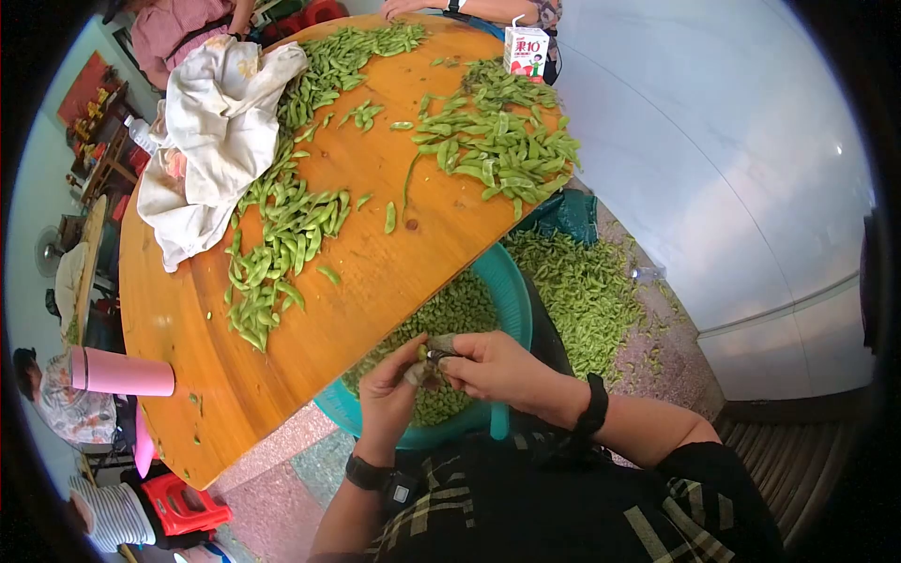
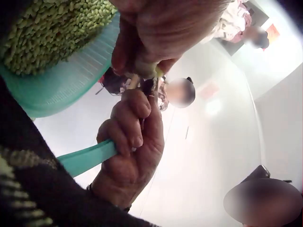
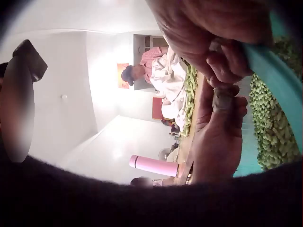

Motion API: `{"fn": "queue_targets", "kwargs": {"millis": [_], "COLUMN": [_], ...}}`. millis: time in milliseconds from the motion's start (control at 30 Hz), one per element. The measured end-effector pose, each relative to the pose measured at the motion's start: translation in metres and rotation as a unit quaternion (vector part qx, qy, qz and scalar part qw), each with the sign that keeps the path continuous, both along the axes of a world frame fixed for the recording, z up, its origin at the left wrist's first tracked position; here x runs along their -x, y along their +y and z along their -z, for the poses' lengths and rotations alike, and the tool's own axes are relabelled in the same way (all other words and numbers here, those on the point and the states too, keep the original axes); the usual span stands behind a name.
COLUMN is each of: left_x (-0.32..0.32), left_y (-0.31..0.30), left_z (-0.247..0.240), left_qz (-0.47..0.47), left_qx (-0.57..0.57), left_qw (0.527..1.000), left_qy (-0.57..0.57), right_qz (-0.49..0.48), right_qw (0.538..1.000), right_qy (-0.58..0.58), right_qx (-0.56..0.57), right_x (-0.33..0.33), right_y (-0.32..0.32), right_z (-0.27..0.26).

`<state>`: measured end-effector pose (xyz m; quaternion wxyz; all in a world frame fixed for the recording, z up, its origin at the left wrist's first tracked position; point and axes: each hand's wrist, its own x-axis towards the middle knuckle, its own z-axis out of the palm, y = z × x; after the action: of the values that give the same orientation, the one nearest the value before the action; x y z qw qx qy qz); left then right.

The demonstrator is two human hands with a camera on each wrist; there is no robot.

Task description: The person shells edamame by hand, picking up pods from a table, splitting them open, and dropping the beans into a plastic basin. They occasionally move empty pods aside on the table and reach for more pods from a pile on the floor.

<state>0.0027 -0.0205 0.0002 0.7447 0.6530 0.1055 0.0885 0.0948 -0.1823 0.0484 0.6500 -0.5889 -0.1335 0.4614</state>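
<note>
Over the basin, the left hand [image 1: 387,392] pinches a small green pod [image 2: 159,72], mostly hidden by its fingers. Facing it, the right hand [image 1: 502,372] grips a small dark object [image 2: 148,86] at its fingertips; what it is cannot be told. Both hands' tips nearly meet. A greyish cover [image 3: 222,100] wraps the left thumb, and another wraps a right-hand digit. Below the hands stands a teal basin [image 1: 514,293] of shelled green beans [image 1: 458,308]. In the left wrist view its handle [image 2: 87,158] passes beside the right hand [image 2: 130,137].
Green pods [image 1: 291,235] lie along the wooden table [image 1: 361,281], with more pods [image 1: 507,155] at its right. A white cloth [image 1: 221,131], pink tumbler [image 1: 122,372] and drink carton [image 1: 526,51] rest there too. Pods [image 1: 587,300] cover the floor at right. People sit around.
</note>
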Motion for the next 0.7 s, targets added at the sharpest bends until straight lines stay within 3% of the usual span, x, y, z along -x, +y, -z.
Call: {"fn": "queue_targets", "kwargs": {"millis": [333, 433, 500, 533, 600, 700], "left_x": [0.003, 0.004, 0.005, 0.006, 0.007, 0.005], "left_y": [-0.002, 0.001, 0.006, 0.011, 0.018, 0.016], "left_z": [0.001, 0.000, 0.004, 0.010, 0.020, 0.018], "left_qz": [-0.018, -0.008, 0.005, 0.005, 0.045, 0.072], "left_qx": [-0.031, 0.022, 0.134, 0.136, 0.286, 0.315], "left_qw": [0.999, 0.999, 0.989, 0.989, 0.955, 0.945], "left_qy": [0.013, 0.029, 0.063, 0.065, 0.072, 0.044], "right_qz": [0.026, 0.042, 0.014, 0.014, -0.025, -0.047], "right_qw": [0.992, 0.988, 0.998, 0.999, 0.988, 0.989], "right_qy": [-0.123, -0.144, 0.031, 0.033, 0.152, 0.141], "right_qx": [-0.002, -0.035, -0.044, -0.041, -0.014, -0.022], "right_x": [0.007, 0.006, 0.001, -0.001, -0.008, -0.013], "right_y": [0.004, 0.005, 0.004, 0.003, -0.001, -0.002], "right_z": [0.014, 0.010, 0.018, 0.017, 0.013, 0.012]}}
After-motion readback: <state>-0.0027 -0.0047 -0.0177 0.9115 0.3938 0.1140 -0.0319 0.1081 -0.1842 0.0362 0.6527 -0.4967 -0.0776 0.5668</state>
